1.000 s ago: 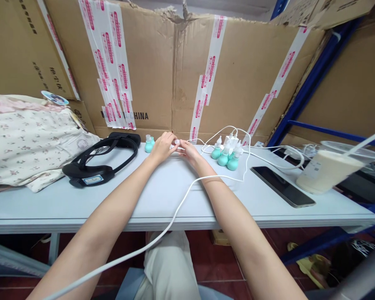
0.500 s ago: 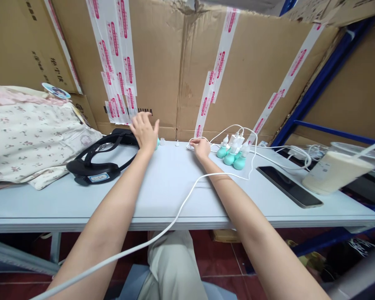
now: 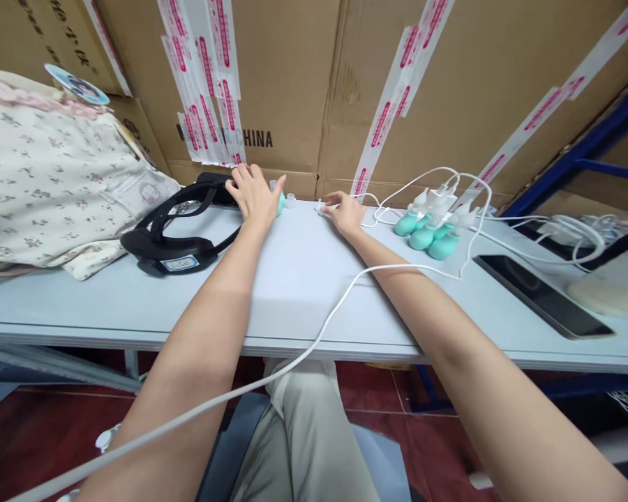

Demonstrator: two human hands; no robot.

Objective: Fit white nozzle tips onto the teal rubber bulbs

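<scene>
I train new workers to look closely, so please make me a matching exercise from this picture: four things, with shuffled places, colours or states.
1. Left hand
2. Right hand
3. Grouped bottles
4. Phone

A. Dark screen, flat on the table
B. Fingertips at a small white piece
C. Fingers spread, beside a lone bottle
D. Teal below, whitish above

Pairs: 1-C; 2-B; 3-D; 4-A

Pale grey tabletop (image 3: 303, 293): you have bright, even light here; its source is outside your view.
Bare right forearm (image 3: 450, 328): a soft shadow lies along its inner side.
Dark red floor tiles (image 3: 371, 390): they look dimmer to you.
Mint-green round bulbs with translucent nozzles (image 3: 434, 233): the nozzle outlines are slightly soft.
Picture edges: your wide lens stretches them; the beige translucent cup (image 3: 615, 279) looks blurred.
</scene>
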